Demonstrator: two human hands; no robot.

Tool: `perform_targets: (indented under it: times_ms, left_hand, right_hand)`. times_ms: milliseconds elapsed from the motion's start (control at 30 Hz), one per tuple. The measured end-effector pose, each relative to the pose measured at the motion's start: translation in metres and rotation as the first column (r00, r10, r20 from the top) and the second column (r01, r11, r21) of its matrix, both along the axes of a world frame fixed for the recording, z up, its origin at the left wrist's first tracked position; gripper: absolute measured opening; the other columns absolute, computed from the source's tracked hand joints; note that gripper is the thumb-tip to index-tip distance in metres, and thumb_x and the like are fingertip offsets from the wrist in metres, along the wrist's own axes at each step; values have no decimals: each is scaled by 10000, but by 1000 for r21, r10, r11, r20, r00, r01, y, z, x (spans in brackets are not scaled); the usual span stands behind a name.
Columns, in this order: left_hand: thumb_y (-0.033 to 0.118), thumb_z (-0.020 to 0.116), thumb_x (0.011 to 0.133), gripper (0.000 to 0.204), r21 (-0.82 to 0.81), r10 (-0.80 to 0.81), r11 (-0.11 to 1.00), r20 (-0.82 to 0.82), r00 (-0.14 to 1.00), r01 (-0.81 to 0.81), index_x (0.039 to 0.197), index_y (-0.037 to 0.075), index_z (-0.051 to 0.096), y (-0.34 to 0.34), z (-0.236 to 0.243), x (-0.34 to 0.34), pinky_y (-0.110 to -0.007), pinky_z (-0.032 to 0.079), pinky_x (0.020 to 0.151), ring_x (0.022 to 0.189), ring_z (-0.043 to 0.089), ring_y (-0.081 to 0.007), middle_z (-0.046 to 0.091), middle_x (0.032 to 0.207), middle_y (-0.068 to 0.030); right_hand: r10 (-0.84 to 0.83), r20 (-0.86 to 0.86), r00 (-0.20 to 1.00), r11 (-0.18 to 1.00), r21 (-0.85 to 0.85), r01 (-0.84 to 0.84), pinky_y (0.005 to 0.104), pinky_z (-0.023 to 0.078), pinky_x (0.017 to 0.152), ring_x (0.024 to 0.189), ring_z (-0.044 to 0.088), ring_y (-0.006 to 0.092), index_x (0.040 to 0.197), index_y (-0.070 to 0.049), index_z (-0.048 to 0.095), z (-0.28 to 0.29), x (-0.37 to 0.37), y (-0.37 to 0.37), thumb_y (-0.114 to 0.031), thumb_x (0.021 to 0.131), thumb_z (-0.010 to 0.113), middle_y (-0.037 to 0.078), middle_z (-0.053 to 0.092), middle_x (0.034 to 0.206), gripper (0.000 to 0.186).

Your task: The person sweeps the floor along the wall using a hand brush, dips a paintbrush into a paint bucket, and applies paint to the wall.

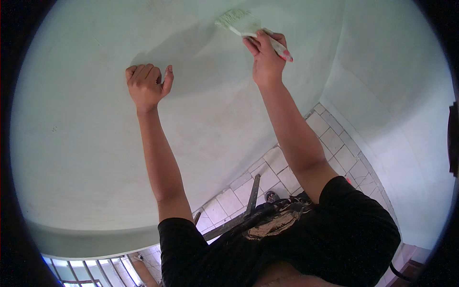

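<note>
A flat, wide paintbrush [256, 31] is gripped by my right hand [268, 55] in front of the pale green wall [201, 119]. Its bristles, coated in light green, point up and to the left; its pale handle ends in red at the lower right. Whether the bristle tips touch the wall I cannot tell. Farther left, my left hand [146, 86] rests close to the same wall, fingers curled in and thumb standing apart. Nothing shows in it, and a shadow falls on the wall beside it.
At the right, a second pale wall [387, 91] meets the first in a corner. Below lie white floor tiles [232, 201]. A dark wooden frame [252, 198] stands near my body, with a sandalled foot [271, 196] beside it. Metal railings [88, 270] run at the lower left.
</note>
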State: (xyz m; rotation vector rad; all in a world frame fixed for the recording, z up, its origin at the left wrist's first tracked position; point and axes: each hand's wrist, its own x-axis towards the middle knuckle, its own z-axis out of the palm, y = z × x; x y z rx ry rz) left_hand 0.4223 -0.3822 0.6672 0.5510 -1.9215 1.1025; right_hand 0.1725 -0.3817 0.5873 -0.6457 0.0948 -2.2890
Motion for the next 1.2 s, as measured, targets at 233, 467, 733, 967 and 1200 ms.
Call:
perform_targets:
  times_ms: [233, 467, 733, 967, 1200]
  left_hand:
    - [206, 665, 720, 479, -21, 33, 999, 0, 999, -33, 451, 141, 274, -3, 0, 2, -280, 282, 599, 441, 332, -155, 335, 440, 18]
    - [219, 662, 730, 480, -16, 54, 998, -7, 998, -54, 451, 141, 279, -2, -1, 1, -277, 286, 599, 437, 331, -154, 333, 439, 19]
    - [211, 666, 726, 470, -13, 51, 999, -7, 999, -51, 450, 138, 293, -1, -1, -1, -279, 290, 598, 441, 341, -154, 338, 442, 17]
    - [200, 664, 723, 466, -16, 75, 997, -2, 997, -75, 452, 136, 289, -1, 0, -1, -285, 301, 607, 459, 359, -160, 341, 443, 12]
    - [189, 663, 709, 455, -12, 32, 999, -10, 999, -32, 458, 135, 289, 1, 2, -4, -287, 298, 606, 445, 348, -167, 337, 446, 4]
  right_hand:
    - [16, -90, 996, 827, 562, 37, 345, 562, 712, 790, 576, 169, 826, -51, 433, -154, 26, 12, -41, 810, 598, 84, 533, 881, 165]
    - [13, -139, 990, 698, 710, 91, 298, 545, 646, 749, 577, 160, 831, -64, 445, -180, 13, 38, -41, 811, 594, 78, 549, 859, 152]
    - [44, 15, 999, 983, 177, -46, 358, 556, 676, 753, 594, 200, 900, -38, 405, 49, 16, -9, -22, 782, 585, 105, 552, 851, 216]
    - [83, -55, 995, 987, 144, -74, 371, 558, 715, 803, 579, 172, 949, -65, 387, 33, 10, -8, -52, 810, 605, 75, 530, 874, 259]
    - [80, -132, 988, 824, 566, 9, 342, 568, 697, 763, 565, 124, 850, -75, 433, -113, 19, 41, -42, 825, 601, 46, 536, 827, 173]
